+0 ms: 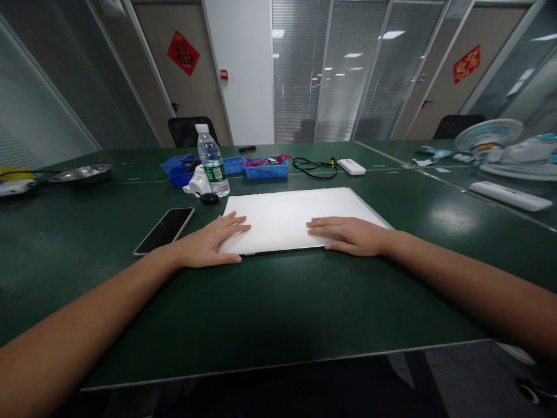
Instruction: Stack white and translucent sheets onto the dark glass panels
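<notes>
Through the head camera I see the left hand (213, 241) resting on a white panel (282, 220), fingers spread over its left end, and the right hand (354, 235) toward its right end, fingers close together. Neither grips it. I judge the step in hand to be steadying the panel; shifting it would call for even pressure from both palms. It lies on the green table (278, 313), a phone (165, 231) just to its left. I can't quite tell what the small black object (209, 198) by the bottle (212, 162) is. Farther back are a blue tray (266, 170), a black cable (311, 168), then glass partitions (300, 75).
</notes>
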A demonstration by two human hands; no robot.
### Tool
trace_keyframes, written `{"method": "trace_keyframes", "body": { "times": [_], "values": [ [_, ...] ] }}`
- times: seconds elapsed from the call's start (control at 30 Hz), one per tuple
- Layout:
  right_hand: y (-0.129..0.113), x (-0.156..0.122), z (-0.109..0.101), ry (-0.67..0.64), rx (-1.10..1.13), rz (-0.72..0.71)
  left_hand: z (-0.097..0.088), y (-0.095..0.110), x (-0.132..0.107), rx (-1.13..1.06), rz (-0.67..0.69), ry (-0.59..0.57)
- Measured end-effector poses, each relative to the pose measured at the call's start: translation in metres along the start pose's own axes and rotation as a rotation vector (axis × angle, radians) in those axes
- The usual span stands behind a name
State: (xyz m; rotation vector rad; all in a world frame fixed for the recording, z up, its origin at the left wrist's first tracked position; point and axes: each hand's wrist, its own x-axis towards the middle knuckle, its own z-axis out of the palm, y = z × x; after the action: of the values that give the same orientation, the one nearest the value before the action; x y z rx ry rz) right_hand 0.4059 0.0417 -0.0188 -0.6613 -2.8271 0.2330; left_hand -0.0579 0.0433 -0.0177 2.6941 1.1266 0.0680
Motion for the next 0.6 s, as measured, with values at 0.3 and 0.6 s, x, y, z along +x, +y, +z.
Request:
{"method": "trace_keyframes", "body": {
  "times": [0.3, 0.6],
  "values": [
    [0.0011, -0.0011, -0.0010, -0.016, 0.048, -0.039, 0.0012, 0.0063, 0.0007, -0.017, -0.037, -0.006],
    [0.0009, 0.0000, -0.0016, -0.020, 0.028, -0.061, -0.0037, 0.0091, 0.0033, -0.024, 0.029, -0.054]
  ]
}}
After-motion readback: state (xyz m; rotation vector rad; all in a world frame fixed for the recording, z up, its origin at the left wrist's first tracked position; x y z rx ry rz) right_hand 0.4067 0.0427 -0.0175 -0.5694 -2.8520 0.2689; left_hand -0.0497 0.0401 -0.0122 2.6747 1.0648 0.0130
